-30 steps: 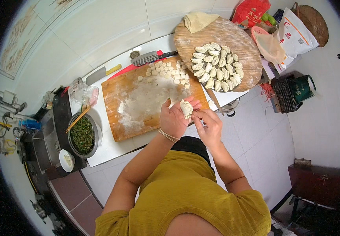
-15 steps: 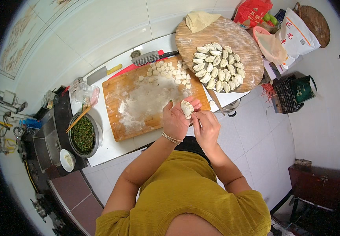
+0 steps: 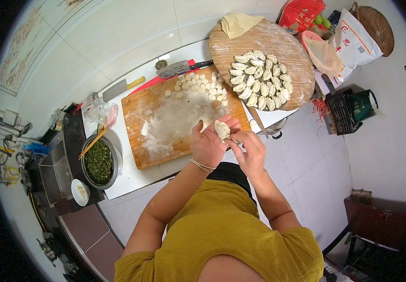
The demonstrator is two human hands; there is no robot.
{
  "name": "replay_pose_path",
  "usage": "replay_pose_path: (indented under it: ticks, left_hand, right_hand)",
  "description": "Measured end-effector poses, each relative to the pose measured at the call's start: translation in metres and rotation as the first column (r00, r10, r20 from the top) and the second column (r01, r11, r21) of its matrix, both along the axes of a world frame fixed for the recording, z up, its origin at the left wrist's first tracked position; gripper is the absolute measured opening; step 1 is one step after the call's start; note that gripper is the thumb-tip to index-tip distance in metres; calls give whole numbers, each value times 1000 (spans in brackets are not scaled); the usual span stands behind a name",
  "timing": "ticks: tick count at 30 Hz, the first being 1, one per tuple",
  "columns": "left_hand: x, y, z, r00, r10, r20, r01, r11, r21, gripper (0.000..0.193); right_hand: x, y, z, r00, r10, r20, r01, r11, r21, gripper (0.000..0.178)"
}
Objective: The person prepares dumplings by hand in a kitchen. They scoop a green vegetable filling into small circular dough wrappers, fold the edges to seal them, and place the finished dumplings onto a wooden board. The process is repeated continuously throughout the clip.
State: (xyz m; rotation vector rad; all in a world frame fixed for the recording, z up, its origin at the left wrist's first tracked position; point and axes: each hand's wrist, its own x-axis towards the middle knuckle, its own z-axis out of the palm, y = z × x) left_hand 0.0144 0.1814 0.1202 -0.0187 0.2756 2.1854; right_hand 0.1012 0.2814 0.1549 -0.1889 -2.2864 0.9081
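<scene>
A pleated, half-moon dumpling [image 3: 221,130] rests on the palm of my left hand [image 3: 207,146], which is turned up and cradles it near the front right of the floured wooden board [image 3: 134,113]. At the dumpling's lower right end, the thumb and fingertips of my right hand [image 3: 250,151] pinch its edge. Several small pale dough pieces [image 3: 200,82] lie along the board's far side. Finished-looking dumplings [image 3: 258,73] stand packed in rings on a round slatted tray [image 3: 290,51] at the far right.
A bowl of chopped green filling [image 3: 98,162] with chopsticks [image 3: 94,141] across it stands left of the board; a small white bowl [image 3: 80,191] is nearer. A cleaver [image 3: 116,90] and a wide-bladed knife [image 3: 177,69] lie behind the board. A rolling pin [image 3: 255,120] sticks out below the tray.
Both hands have shifted very slightly. The dumpling has turned a little in my left palm, and my right fingers have moved along its edge.
</scene>
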Motion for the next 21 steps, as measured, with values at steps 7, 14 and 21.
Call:
replay_pose_path:
  ticks: [7,14,21]
  left_hand:
    - [-2,-1,-1,1000,-9,-15,10,998,66,70]
    - [-2,-4,3,999,-23,28,18,984,176,74]
    - [-3,-2,3,999,-39,37,33,987,158,73]
  right_hand:
    - [0,3,1,999,21,-31,-21,1000,-7,24]
    - [2,-1,6,998,45,-35,-46,998,-32,23]
    - [-2,1,3,995,51,-82,-52,999,-11,21]
